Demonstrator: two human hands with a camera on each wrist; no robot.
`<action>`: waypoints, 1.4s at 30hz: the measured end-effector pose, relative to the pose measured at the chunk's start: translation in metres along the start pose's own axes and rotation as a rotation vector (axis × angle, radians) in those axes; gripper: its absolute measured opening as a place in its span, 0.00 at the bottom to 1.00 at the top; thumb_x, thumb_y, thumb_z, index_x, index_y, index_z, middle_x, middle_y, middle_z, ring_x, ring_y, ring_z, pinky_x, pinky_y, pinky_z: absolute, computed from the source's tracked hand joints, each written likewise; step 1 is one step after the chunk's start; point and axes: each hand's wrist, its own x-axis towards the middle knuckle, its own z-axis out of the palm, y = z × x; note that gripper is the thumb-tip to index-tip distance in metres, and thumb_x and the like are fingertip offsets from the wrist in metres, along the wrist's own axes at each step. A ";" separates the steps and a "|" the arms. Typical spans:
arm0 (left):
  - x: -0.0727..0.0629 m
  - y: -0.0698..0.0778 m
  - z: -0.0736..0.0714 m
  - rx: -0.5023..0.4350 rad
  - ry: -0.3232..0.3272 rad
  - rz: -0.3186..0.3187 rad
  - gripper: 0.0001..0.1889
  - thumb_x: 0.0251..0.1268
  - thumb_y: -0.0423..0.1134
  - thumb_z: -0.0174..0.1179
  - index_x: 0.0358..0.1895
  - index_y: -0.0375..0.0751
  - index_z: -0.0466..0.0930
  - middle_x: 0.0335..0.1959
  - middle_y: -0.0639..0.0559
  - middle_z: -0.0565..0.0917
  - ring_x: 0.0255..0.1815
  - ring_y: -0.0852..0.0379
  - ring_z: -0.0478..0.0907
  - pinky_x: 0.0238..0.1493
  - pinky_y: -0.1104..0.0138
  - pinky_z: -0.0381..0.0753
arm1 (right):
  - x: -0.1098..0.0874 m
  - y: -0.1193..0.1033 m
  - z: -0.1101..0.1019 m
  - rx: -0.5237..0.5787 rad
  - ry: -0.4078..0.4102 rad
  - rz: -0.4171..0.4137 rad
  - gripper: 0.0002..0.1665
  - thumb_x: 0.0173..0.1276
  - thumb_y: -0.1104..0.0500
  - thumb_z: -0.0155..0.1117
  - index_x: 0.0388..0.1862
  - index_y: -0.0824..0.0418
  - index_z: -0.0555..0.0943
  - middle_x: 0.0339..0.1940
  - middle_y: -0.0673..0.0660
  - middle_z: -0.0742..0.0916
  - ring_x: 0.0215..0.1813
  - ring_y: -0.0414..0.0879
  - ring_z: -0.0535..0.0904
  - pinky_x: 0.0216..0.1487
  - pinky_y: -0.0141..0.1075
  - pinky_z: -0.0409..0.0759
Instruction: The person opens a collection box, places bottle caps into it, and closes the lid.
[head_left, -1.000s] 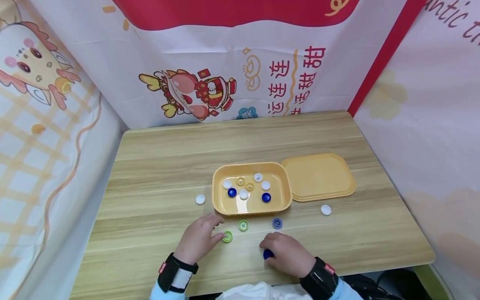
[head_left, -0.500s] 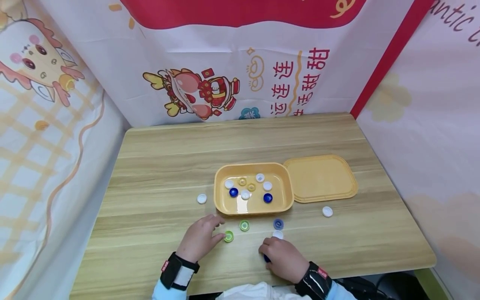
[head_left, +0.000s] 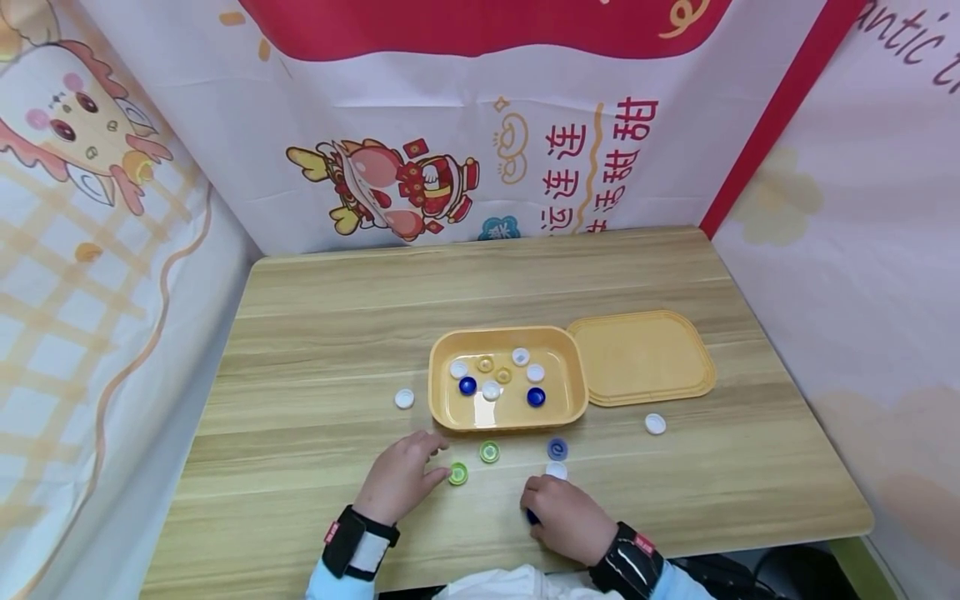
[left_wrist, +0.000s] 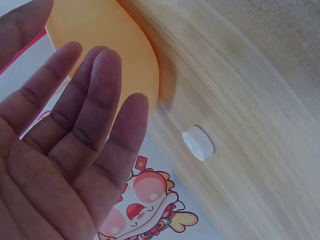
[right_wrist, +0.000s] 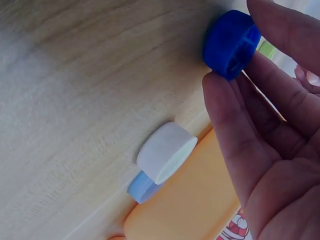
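Note:
My right hand (head_left: 567, 518) pinches a dark blue bottle cap (right_wrist: 231, 44) between thumb and fingertips, low over the table's near side. Only a sliver of that cap shows in the head view. Just beyond the hand lie a white cap (head_left: 556, 471) and a lighter blue cap (head_left: 557, 449). My left hand (head_left: 400, 477) stays in front of the box's left end, fingers loosely bent and holding nothing. Its thumb tip is right at the edge of a green cap (head_left: 458, 474); a second green cap (head_left: 489, 452) lies farther right.
A yellow box (head_left: 433, 400) holds several white, blue and yellowish caps. Its lid (head_left: 645, 358) lies flat against the box's right side. One white cap (head_left: 404, 398) sits left of the box, another white cap (head_left: 656, 424) below the lid. Printed cloth walls surround the table (head_left: 337, 325).
My right hand has shifted slightly, uncovering the white cap beyond it and hiding more of the dark blue cap. The left hand keeps its place by the green cap.

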 end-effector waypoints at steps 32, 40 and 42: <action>-0.001 -0.008 0.009 -0.020 -0.017 -0.024 0.17 0.52 0.41 0.74 0.45 0.44 0.83 0.36 0.52 0.83 0.34 0.59 0.79 0.35 0.65 0.80 | 0.002 0.006 -0.087 0.079 0.196 -0.062 0.14 0.53 0.65 0.77 0.39 0.59 0.85 0.36 0.48 0.83 0.37 0.38 0.78 0.38 0.31 0.81; -0.002 -0.009 0.010 -0.040 -0.025 -0.044 0.17 0.51 0.40 0.74 0.45 0.43 0.83 0.36 0.51 0.83 0.35 0.58 0.79 0.35 0.63 0.80 | 0.015 0.006 -0.101 -0.033 0.262 -0.139 0.13 0.52 0.65 0.77 0.37 0.59 0.84 0.34 0.49 0.83 0.35 0.39 0.77 0.36 0.30 0.79; -0.003 -0.009 0.011 -0.043 -0.024 -0.044 0.17 0.51 0.39 0.74 0.45 0.42 0.84 0.36 0.51 0.83 0.34 0.58 0.79 0.35 0.63 0.80 | 0.019 0.005 -0.103 -0.038 0.254 -0.151 0.14 0.52 0.65 0.77 0.38 0.60 0.85 0.35 0.50 0.83 0.36 0.39 0.78 0.36 0.30 0.80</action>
